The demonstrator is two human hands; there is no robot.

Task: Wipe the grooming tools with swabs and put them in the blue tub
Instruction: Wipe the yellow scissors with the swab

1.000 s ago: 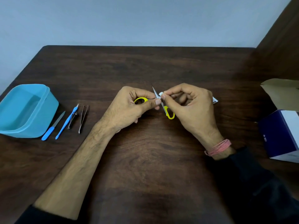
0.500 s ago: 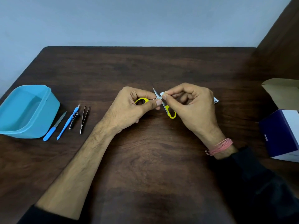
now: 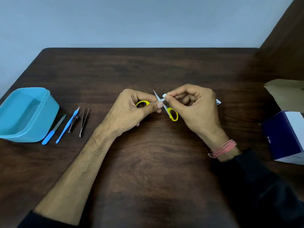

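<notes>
Your left hand (image 3: 131, 111) grips the open scissors (image 3: 164, 106) by 1 yellow loop at the table's (image 3: 148, 162) middle, your right hand (image 3: 194, 107) pinching a swab (image 3: 165, 96) against the blades, the blue tub (image 3: 28, 112) far left.

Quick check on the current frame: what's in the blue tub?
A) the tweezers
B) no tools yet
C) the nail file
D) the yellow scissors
B: the blue tub shows only its bare inside, the nail file and tweezers lie on the table beside it, and the yellow scissors are held in the left hand while the right hand wipes them.
</notes>
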